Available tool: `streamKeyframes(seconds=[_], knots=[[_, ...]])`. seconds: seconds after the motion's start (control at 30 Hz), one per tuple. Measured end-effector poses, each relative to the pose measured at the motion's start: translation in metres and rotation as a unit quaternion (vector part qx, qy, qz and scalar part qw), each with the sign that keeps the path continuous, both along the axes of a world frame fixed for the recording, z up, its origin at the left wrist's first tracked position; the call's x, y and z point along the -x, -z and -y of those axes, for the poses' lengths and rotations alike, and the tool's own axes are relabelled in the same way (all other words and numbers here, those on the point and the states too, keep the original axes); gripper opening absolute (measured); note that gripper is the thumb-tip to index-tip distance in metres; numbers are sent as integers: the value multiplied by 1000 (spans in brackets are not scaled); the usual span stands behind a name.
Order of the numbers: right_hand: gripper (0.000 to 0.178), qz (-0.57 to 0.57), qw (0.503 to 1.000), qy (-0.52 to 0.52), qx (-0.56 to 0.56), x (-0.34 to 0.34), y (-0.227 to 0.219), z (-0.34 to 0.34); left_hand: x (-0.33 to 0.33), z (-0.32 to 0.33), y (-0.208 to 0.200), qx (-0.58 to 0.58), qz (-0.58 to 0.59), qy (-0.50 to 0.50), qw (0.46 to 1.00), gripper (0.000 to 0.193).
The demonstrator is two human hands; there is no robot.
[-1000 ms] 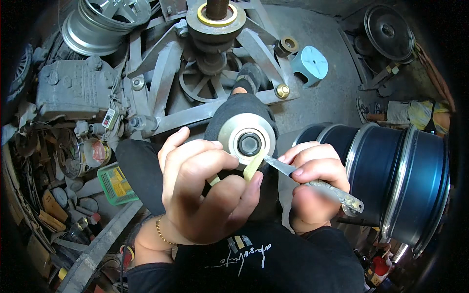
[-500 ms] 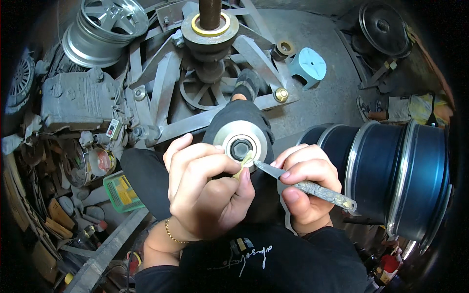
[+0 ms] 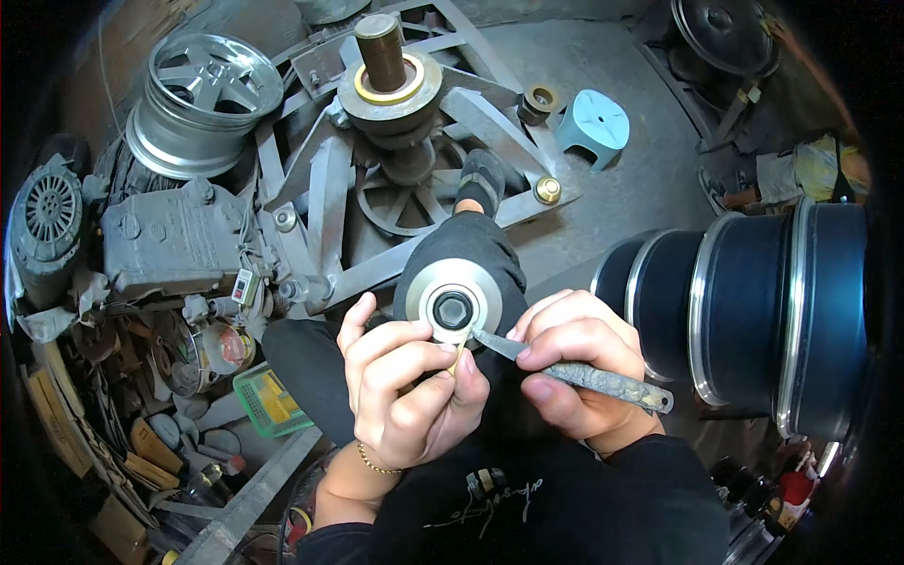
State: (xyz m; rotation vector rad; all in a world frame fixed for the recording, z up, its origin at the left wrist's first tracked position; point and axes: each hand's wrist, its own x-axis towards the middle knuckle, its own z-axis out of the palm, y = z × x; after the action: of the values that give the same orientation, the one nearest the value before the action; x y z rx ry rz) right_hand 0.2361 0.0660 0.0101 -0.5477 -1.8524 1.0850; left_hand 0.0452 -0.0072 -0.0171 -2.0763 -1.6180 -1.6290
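Note:
In front of me, over my dark-clad leg, is a round pale metal disc [image 3: 421, 298] with a black-ringed hex-shaped centre [image 3: 453, 310]. My left hand [image 3: 410, 386] is closed at the disc's lower left, pinching a thin yellowish strip [image 3: 460, 357] between thumb and fingers. From the right, my right hand [image 3: 589, 367] grips a small knife [image 3: 607, 379] with a worn, wrapped-looking handle and a hole at its end. The knife's tip rests at the disc's lower edge, close to the strip. Whether tip and strip touch cannot be made out.
Ahead stands a metal frame [image 3: 330, 184] with an upright threaded shaft [image 3: 381, 56]. A silver wheel rim [image 3: 202, 94] lies far left, and dark blue rims [image 3: 744, 306] stand at right. Beyond are a light blue stool [image 3: 595, 124] and another person's legs [image 3: 767, 179]. A green basket [image 3: 250, 400] sits left.
The view has shifted, so the surroundings sit lower at left. The strip, spread and leafy before, now hangs narrow below the disc's edge. Both hands keep their grips, the knife tip still by the disc.

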Motion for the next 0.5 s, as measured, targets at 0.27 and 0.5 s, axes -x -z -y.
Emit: streamKeyframes(seconds=[0.27, 0.5], knots=[[22, -11, 1000, 3, -7, 1, 3, -2, -4, 2, -2, 39, -18, -20, 999, 33], [22, -7, 1000, 7, -12, 1, 4, -3, -6, 1, -1, 36, -18, -20, 999, 31]])
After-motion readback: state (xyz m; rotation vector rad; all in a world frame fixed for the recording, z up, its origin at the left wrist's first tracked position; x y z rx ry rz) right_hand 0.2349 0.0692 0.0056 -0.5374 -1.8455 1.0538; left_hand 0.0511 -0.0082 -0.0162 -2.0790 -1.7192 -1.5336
